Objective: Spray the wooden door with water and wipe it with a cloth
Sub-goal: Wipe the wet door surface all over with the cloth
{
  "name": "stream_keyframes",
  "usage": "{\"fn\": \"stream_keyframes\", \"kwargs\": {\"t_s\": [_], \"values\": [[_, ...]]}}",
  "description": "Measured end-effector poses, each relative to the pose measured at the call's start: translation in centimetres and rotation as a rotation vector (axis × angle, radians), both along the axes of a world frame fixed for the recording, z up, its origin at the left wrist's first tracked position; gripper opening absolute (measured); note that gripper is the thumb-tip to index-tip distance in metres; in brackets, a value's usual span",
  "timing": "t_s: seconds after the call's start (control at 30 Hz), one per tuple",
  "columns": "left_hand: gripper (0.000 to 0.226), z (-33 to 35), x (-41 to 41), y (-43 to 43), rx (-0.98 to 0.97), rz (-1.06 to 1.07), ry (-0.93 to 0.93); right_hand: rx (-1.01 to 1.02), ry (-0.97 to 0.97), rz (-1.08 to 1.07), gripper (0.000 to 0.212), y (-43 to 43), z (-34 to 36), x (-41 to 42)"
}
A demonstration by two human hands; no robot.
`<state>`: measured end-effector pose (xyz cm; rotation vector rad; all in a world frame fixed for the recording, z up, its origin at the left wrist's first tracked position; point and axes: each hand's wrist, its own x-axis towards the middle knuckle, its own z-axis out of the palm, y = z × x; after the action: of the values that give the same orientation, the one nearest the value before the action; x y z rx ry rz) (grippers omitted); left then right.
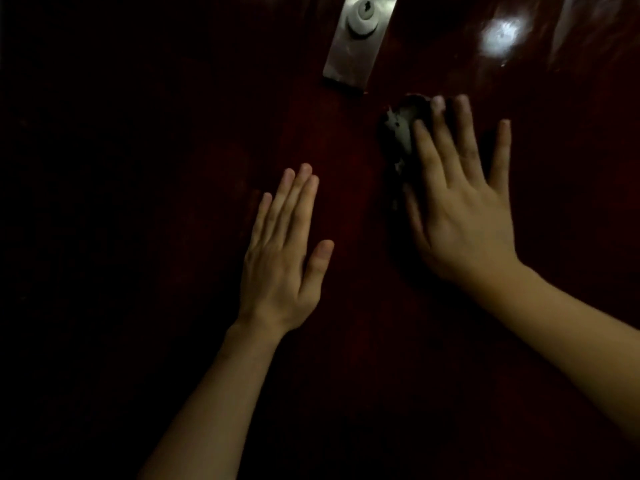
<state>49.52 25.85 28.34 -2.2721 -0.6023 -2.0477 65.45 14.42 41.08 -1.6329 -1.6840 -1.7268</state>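
Two bare forearms reach in from the near edge toward a dark reddish wooden door that fills the view. The left hand is nearer, held flat toward the wood with its fingers straight and pressed together and the thumb set slightly apart. Whether the palm actually touches the door cannot be told.

Farther and to the right, the right hand lies flat with its fingers straight and spread, pressing a crumpled grey cloth against the door. The cloth shows at the left of the fingers and beyond them.

Farther still, just left of the cloth, a metal lock plate carries a round keyhole cylinder. A bright glare lies on the wood at far right.
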Motion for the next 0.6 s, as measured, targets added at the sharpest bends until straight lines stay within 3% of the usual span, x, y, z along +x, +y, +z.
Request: {"fn": "stream_keyframes", "kwargs": {"t_s": [0.13,0.27,0.4,0.6], "values": [[0.076,-0.1,-0.7,-0.3,-0.042,-0.109,0.01,-0.08,-0.02,0.009,0.066,-0.2,-2.3,-0.5],[0.065,-0.4,-0.9,-0.5,-0.103,-0.188,-0.024,-0.168,-0.172,0.008,0.065,0.0,-4.9,0.0],[0.06,-3.3,-1.5,-1.2,-0.193,-0.351,-0.113,-0.123,-0.196,0.063,0.059,-0.3,-5.0,0.7],[0.067,-5.5,-2.1,-2.3,-0.294,-0.313,-0.057,-0.189,-0.161,0.046,0.061,-0.9,-4.3,-0.2]]}}
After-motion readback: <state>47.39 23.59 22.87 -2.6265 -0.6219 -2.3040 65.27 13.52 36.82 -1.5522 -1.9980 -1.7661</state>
